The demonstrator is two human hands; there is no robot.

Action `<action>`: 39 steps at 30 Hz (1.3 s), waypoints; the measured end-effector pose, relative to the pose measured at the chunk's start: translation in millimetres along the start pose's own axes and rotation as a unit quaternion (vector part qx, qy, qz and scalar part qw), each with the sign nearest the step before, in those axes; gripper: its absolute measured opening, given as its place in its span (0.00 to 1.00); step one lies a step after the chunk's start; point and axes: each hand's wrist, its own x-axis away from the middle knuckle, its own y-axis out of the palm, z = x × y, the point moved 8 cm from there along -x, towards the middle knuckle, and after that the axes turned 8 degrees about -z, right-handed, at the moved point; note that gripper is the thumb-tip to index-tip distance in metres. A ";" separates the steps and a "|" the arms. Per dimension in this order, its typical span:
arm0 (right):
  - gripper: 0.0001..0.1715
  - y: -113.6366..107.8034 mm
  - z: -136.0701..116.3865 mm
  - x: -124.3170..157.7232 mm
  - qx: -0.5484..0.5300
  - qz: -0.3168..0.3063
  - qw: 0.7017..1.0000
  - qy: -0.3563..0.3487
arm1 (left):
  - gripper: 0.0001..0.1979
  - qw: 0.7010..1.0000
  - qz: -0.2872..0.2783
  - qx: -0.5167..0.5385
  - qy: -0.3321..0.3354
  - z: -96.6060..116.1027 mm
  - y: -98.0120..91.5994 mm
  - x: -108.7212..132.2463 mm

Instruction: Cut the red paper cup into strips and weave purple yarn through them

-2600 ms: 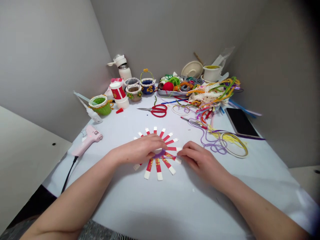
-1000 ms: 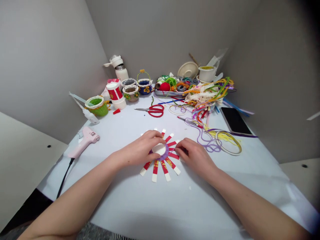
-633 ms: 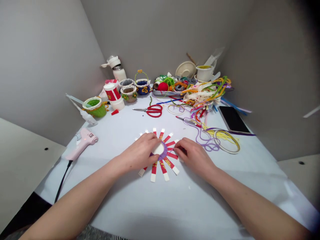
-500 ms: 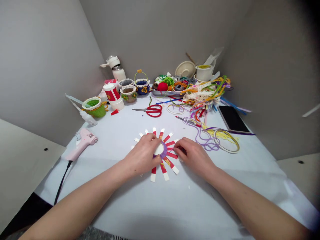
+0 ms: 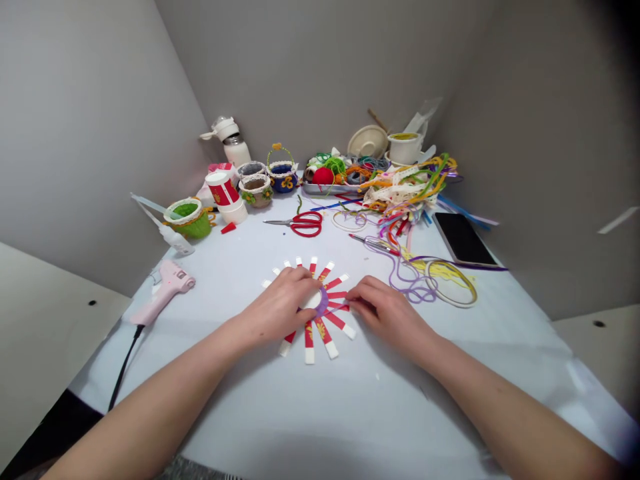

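A paper cup cut into flared red and white strips (image 5: 320,337) lies flat on the table like a sunburst. Purple cord (image 5: 321,303) rings its round white base. My left hand (image 5: 286,300) rests over the left side of the cup, thumb and fingers gripping it around the base. On the right, my right hand (image 5: 383,303) pinches the purple cord near the strip ends, with a short length running taut to the ring. More loose purple cord (image 5: 417,290) trails in loops beyond the right hand.
Red-handled scissors (image 5: 306,225) and a red pen-like tool (image 5: 373,244) lie ahead. At left are a pink glue gun (image 5: 163,293) and a green woven basket (image 5: 190,223). Small baskets, a yarn tray (image 5: 333,190), a ribbon pile (image 5: 400,187) and a phone (image 5: 465,240) line the back and right.
The cut cup has turned slightly clockwise under my left hand, so its strips point in different directions. My right hand keeps its pinch on the cord in nearly the same place.
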 end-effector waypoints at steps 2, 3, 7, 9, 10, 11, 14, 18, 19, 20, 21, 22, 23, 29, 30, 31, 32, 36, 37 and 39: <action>0.10 -1.9 -5.0 3.4 -0.012 -0.007 1.000 -0.028 | 0.20 0.999 -0.022 0.007 0.037 -2.1 -2.0 0.8; 0.10 -2.2 -8.2 5.3 -0.015 -0.016 0.999 -0.041 | 0.23 0.998 -0.030 0.012 0.053 -3.8 -3.0 1.4; 0.12 1.0 -27.1 13.8 -0.006 -0.073 0.992 -0.098 | 0.29 0.995 -0.049 0.034 0.081 -12.4 -4.9 3.1; 0.12 5.6 -38.6 18.7 0.004 -0.111 0.985 -0.132 | 0.29 0.994 -0.060 0.035 0.083 -15.4 -3.7 3.1; 0.12 8.4 -43.3 21.1 0.012 -0.130 0.981 -0.144 | 0.28 0.994 -0.064 0.033 0.084 -16.2 -3.1 2.9; 0.13 11.5 -46.6 23.3 0.024 -0.148 0.977 -0.151 | 0.27 0.994 -0.067 0.029 0.085 -16.4 -2.6 2.7; 0.13 19.8 -48.3 28.1 0.074 -0.184 0.969 -0.147 | 0.25 0.993 -0.072 0.017 0.094 -15.0 -2.6 2.4; 0.12 20.6 -37.8 29.4 0.135 -0.182 0.967 -0.116 | 0.23 0.992 -0.077 0.010 0.095 -12.7 -4.4 2.4; 0.12 18.4 -33.6 28.3 0.144 -0.171 0.969 -0.100 | 0.23 0.992 -0.078 0.010 0.094 -12.4 -4.8 2.4; 0.12 15.7 -29.3 26.9 0.149 -0.159 0.972 -0.084 | 0.23 0.992 -0.078 0.009 0.095 -12.0 -5.1 2.3; 0.12 12.9 -25.4 25.2 0.148 -0.146 0.976 -0.069 | 0.23 0.992 -0.077 0.009 0.096 -11.7 -5.1 2.2; 0.12 10.4 -22.2 23.2 0.143 -0.133 0.979 -0.058 | 0.22 0.992 -0.077 0.009 0.097 -11.5 -4.8 2.0; 0.11 8.3 -19.4 21.1 0.134 -0.121 0.982 -0.049 | 0.22 0.992 -0.075 0.010 0.100 -11.2 -4.4 1.8; 0.09 3.5 -0.9 5.6 0.065 -0.049 0.996 0.028 | 0.25 0.986 -0.082 0.033 0.141 -3.3 4.9 1.1; 0.09 2.6 2.5 3.5 0.058 -0.032 0.997 0.046 | 0.26 0.985 -0.087 0.038 0.147 -1.5 6.8 1.1; 0.09 2.0 5.1 1.9 0.054 -0.015 0.997 0.061 | 0.26 0.984 -0.090 0.041 0.150 0.1 8.0 1.1; 0.09 1.9 7.0 0.6 0.051 -0.004 0.996 0.073 | 0.26 0.983 -0.091 0.044 0.153 1.7 8.4 1.1; 0.09 5.0 9.3 -1.5 0.052 0.007 0.994 0.098 | 0.24 0.985 -0.082 0.047 0.147 8.2 4.7 2.1; 0.09 5.3 9.3 -1.5 0.053 0.008 0.993 0.101 | 0.24 0.985 -0.080 0.048 0.146 10.4 3.6 2.7; 0.08 5.8 8.9 -1.6 0.054 0.007 0.993 0.102 | 0.23 0.986 -0.072 0.053 0.142 14.1 2.6 4.0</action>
